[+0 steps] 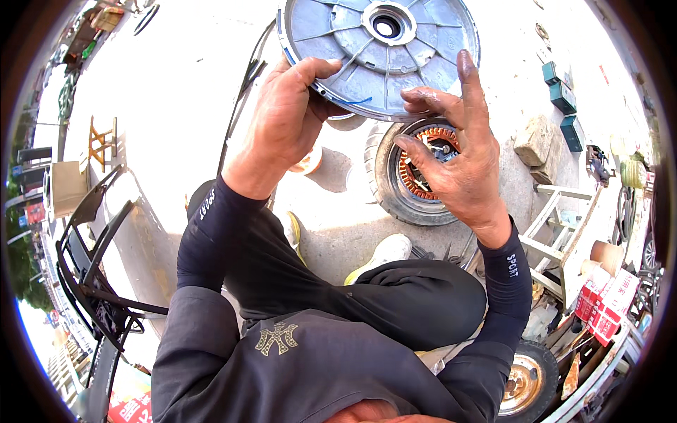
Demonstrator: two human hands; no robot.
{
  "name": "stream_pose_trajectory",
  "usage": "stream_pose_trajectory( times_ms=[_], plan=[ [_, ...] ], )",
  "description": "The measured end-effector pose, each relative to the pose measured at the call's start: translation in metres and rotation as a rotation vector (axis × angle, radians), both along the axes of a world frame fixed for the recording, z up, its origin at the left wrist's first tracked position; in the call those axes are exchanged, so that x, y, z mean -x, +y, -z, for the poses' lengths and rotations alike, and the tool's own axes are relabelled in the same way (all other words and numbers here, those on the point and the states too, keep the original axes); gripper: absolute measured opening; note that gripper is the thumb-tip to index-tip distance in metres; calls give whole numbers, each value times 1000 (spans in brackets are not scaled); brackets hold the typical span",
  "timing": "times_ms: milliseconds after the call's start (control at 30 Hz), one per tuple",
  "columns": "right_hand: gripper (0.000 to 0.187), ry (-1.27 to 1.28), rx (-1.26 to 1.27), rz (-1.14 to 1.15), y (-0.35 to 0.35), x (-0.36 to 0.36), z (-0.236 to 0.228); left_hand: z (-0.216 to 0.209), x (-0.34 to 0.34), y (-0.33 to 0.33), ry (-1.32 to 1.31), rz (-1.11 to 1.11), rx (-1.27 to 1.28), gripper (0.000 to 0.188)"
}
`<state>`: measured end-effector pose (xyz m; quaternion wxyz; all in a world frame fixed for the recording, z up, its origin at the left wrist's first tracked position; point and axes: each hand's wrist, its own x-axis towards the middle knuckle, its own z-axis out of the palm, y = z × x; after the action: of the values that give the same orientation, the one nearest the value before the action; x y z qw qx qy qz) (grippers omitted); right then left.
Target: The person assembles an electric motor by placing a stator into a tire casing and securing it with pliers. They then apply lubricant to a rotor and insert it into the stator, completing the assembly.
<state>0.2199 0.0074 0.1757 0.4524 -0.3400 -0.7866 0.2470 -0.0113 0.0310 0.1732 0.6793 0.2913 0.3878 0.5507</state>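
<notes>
A round grey metal motor end cover (441,46) with raised ribs and a bearing hole at its centre is held up ahead of me. My left hand (278,123) grips its lower left rim, thumb on the ribbed face and fingers behind. A thin blue strip (356,101) lies along the cover's lower edge. My right hand (462,158) is at the lower right rim, fingers apart and fingertips darkened; whether one touches the rim I cannot tell. Below the cover, a tyred wheel (379,173) lies on the ground, with copper motor windings (411,180) showing inside.
Wooden blocks (536,141) and dark green boxes (563,97) sit on the right, above a pale metal frame (553,243). Another small wheel (525,384) is at lower right. A black folding chair (88,275) stands left. A black cable (243,92) runs along the ground.
</notes>
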Motion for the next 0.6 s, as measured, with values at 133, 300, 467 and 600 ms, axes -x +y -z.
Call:
stream_pose_trajectory(
  times_ms=[133,300,467,600],
  plan=[
    [98,0,114,-37,0,43,-28,-15,20,-10,-61,-117,38,25],
    [88,-110,70,-20,15,105,-45,-21,43,-6,-111,-110,-65,37],
    [87,-167,-196,-74,31,128,-53,-26,64,3,-146,-196,-92,37],
    [86,-235,-347,-72,31,142,-63,-28,70,21,-247,-304,-80,39]
  ],
)
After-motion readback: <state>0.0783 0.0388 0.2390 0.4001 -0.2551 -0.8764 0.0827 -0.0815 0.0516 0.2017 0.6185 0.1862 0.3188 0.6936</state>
